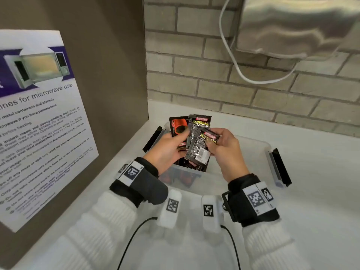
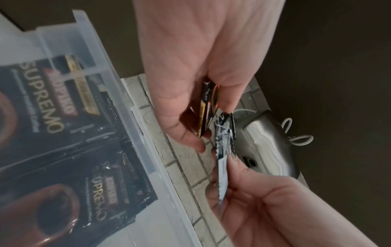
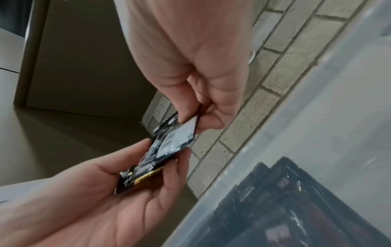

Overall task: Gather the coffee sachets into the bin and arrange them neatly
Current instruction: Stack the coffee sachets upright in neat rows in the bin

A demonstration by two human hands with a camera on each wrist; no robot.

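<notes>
It was a shared workplace pantry or break room. A printed notice [image 1: 39,121] of guidelines for microwave use, picturing a microwave and mentioning a facilities team, hung on a brown panel [image 1: 109,61]. Right of the notice ran a grey brick wall [image 1: 204,78] above a white counter [image 1: 321,172]; a steel appliance [image 1: 300,26] with a white cord [image 1: 239,67] stood farther right.
</notes>
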